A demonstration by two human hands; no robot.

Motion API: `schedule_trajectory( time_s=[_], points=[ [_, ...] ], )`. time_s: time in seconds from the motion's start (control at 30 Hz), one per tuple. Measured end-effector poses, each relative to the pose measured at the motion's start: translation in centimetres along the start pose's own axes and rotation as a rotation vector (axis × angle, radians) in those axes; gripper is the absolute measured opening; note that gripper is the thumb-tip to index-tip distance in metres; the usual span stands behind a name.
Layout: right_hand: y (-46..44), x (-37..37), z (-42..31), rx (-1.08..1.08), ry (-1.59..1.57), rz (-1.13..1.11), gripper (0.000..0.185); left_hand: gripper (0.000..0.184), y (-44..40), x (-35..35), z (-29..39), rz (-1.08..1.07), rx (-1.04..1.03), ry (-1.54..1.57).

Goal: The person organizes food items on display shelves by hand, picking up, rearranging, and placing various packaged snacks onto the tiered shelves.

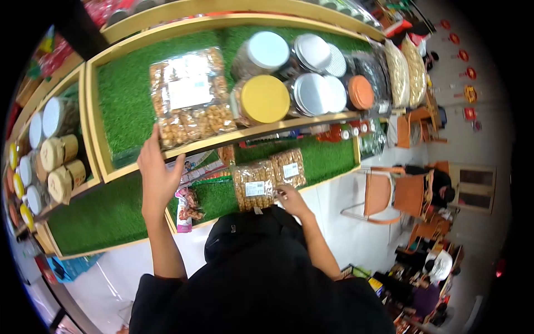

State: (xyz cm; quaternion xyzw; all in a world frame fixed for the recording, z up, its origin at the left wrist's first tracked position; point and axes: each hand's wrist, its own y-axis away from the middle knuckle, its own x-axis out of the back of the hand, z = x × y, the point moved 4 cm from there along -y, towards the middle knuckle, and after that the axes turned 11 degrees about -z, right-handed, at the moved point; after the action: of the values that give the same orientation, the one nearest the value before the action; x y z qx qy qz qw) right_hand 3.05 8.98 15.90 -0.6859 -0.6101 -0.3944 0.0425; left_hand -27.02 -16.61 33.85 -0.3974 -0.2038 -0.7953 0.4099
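Observation:
My left hand (158, 170) lies on the wooden front edge of the upper shelf, fingers stretched and thumb apart. One fingertip reaches the lower corner of a large clear bag of brown snack pieces (192, 122) with a white label. Lower down, my right hand (293, 201) has its fingers curled at the edge of a labelled snack bag (254, 183) on the lower shelf; its fingertips are small and partly hidden. A second labelled snack bag (288, 168) lies against the first one. My black cap (253, 228) covers the area just below.
Several lidded jars (265, 99) stand right of the large bag. More jars (59, 153) fill the left compartment. A pink-and-white packet (184, 214) lies on the lower green mat. Orange chairs (378, 195), a dark-clothed person (439, 183) and others are at right.

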Motion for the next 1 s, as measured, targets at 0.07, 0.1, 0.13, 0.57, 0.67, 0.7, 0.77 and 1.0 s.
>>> schedule_trajectory(
  time_s=[0.07, 0.1, 0.13, 0.57, 0.67, 0.7, 0.77, 1.0],
  points=[
    [1.9, -0.6, 6.4, -0.169, -0.076, 0.047, 0.028, 0.068, 0.6, -0.7, 0.5, 0.037, -0.07, -0.057],
    [2.5, -0.7, 9.0, -0.272, -0.082, 0.065, 0.028, 0.067, 0.9, -0.9, 0.8, 0.112, -0.05, 0.038],
    [3.2, -1.0, 10.8, -0.373, -0.09, 0.076, 0.028, 0.065, 1.3, -0.9, 1.1, 0.186, -0.026, 0.13],
    [-5.3, -6.4, 15.3, -0.082, -0.072, -0.39, 0.053, 0.061, 9.7, -30.2, -1.3, -0.697, 0.39, 0.234],
    [-5.0, -3.3, 12.9, -0.253, -0.177, -0.693, 0.059, 0.08, 16.9, -39.5, -11.1, -0.757, 0.736, 0.448],
    [-5.4, -3.6, 13.5, -0.242, -0.205, -0.695, 0.059, 0.077, 18.2, -38.9, -8.6, -0.757, 0.973, 0.612],
    [-5.7, -5.2, 14.5, -0.154, -0.174, -0.683, 0.059, 0.077, 20.0, -38.9, -6.7, -0.8, 1.003, 0.691],
    [-5.6, -5.9, 12.1, -0.219, -0.156, -0.845, 0.108, 0.068, 20.1, -35.5, -3.1, -0.735, 1.003, 0.717]
  ],
)
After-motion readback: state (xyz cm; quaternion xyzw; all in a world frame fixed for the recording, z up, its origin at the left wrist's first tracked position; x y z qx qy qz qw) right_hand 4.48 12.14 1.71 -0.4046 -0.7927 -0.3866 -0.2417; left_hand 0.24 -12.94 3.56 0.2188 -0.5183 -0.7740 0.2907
